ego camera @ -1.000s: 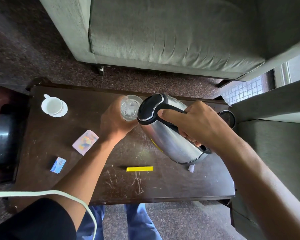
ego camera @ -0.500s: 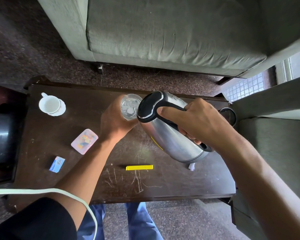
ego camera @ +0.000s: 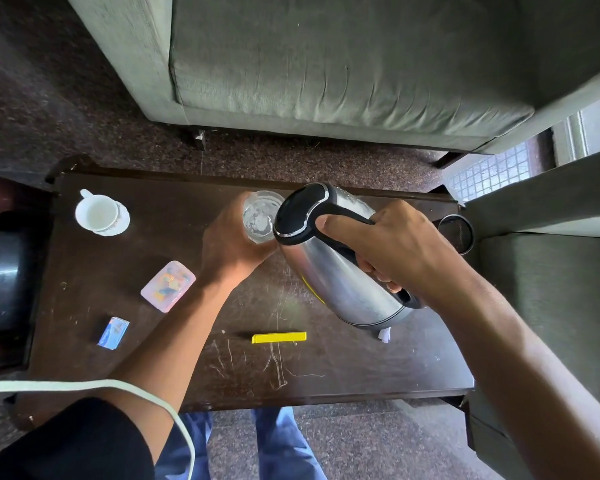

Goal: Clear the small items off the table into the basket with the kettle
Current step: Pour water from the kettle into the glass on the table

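Tilting toward a clear glass (ego camera: 261,216), the steel kettle (ego camera: 340,268) hangs above the bench (ego camera: 361,368); right hand (ego camera: 392,251) grip wraps its handle, left hand (ego camera: 232,247) grips the glass, seemingly holding water.

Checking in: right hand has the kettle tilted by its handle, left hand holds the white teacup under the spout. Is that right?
Not quite. The head view shows the left hand wrapped round a clear glass, not the white teacup, which sits untouched on its saucer at the table's far left. The rest stands: the right hand holds the tilted kettle by its handle.
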`<state>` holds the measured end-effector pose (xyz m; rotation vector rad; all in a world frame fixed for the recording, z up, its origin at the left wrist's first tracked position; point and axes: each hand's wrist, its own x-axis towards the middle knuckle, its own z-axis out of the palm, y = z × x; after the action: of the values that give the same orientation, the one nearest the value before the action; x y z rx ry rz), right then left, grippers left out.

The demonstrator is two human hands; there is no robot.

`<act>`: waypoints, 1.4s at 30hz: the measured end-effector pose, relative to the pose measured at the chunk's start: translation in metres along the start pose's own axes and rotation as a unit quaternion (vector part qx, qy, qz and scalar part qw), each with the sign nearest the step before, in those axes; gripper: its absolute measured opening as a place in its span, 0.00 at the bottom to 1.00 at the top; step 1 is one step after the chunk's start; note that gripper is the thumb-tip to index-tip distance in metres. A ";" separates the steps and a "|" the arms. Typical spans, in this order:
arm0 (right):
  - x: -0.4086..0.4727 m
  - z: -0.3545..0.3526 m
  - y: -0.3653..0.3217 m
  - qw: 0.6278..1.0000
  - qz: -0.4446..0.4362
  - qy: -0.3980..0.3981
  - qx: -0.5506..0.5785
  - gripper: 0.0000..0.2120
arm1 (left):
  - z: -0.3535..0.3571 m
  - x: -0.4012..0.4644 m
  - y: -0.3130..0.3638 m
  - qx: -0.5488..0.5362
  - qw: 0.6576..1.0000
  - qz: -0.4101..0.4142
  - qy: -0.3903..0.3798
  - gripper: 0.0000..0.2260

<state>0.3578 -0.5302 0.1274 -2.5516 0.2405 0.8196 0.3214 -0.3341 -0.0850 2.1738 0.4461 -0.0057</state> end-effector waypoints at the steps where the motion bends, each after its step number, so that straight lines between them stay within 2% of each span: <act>1: 0.001 0.000 0.001 1.000 0.002 -0.001 0.005 0.33 | 0.000 0.000 0.000 0.000 1.000 -0.002 -0.001 0.37; 8: 0.007 0.002 0.012 0.996 -0.002 -0.019 0.085 0.34 | 0.000 0.008 -0.003 0.018 1.000 -0.002 -0.004 0.35; 15: 0.009 0.006 0.032 0.981 -0.054 -0.036 0.182 0.34 | -0.007 0.006 0.010 -0.034 0.999 -0.007 0.003 0.34; 24: 0.009 0.004 0.058 0.921 -0.164 -0.026 0.353 0.40 | 0.003 0.016 -0.009 -0.023 1.000 -0.014 0.016 0.36; 29: 0.009 0.003 0.060 0.891 -0.188 -0.001 0.414 0.43 | 0.020 0.017 -0.030 -0.006 0.999 0.005 0.034 0.38; 32: 0.011 0.003 0.061 0.874 -0.199 0.017 0.442 0.41 | 0.030 0.016 -0.044 -0.012 0.998 0.048 0.040 0.36; 36: 0.016 0.004 0.063 0.860 -0.209 0.053 0.462 0.34 | 0.042 0.016 -0.057 -0.037 0.997 0.061 0.039 0.36; 42: 0.020 0.003 0.064 0.844 -0.211 0.077 0.488 0.34 | 0.049 0.009 -0.059 -0.047 0.996 0.069 0.030 0.35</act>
<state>0.3532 -0.5863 0.0900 -1.5882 0.0914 0.2009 0.3188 -0.3375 -0.1626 2.1118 0.3224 0.1544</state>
